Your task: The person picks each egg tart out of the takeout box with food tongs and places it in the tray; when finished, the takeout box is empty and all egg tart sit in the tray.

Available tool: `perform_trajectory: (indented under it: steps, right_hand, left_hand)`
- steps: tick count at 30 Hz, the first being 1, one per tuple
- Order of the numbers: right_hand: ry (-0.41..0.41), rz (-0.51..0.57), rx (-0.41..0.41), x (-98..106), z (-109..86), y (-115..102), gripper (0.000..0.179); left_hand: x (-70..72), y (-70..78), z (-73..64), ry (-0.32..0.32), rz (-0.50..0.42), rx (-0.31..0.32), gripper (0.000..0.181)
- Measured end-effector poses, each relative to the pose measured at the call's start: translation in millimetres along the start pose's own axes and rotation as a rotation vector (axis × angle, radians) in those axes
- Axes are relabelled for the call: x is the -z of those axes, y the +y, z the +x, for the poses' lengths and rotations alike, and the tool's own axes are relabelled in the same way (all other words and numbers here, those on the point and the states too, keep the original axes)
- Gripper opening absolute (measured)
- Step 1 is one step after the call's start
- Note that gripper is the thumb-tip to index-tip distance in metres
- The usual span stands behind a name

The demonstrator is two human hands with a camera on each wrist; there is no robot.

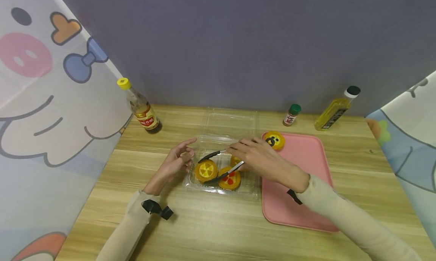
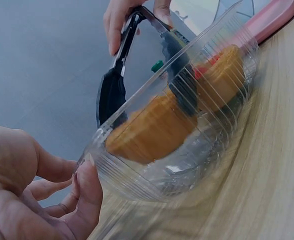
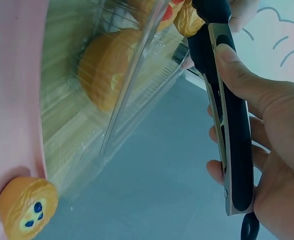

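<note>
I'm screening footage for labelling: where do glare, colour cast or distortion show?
Head view: bright glints on the front rim of the clear plastic hinged box; the yellow-capped clear bottle of dark liquid leans outward, probably wide-angle distortion. Left wrist: the ribbed box wall streaks the round golden-brown tart behind it. Right wrist: a teal cast tints the plain grey backdrop.

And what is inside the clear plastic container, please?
The container holds a yellow-wedge tart, a red-topped tart and a third tart, partly covered by the right hand; its full topping cannot be made out.
</note>
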State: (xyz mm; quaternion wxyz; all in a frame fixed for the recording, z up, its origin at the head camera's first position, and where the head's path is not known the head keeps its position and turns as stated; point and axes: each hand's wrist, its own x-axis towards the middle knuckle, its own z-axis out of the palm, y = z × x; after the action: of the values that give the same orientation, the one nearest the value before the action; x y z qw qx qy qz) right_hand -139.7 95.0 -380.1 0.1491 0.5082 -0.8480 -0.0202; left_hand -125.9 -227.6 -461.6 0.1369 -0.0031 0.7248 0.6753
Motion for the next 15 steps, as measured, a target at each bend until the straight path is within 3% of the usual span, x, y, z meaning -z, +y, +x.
perform_trajectory:
  steps: [15]
  right_hand:
    - [0.025, 0.036, -0.104, 15, -30.2, 8, 0.068]
  left_hand:
    - [0.5, -0.7, -0.5, -0.002, 0.001, -0.011, 0.054]
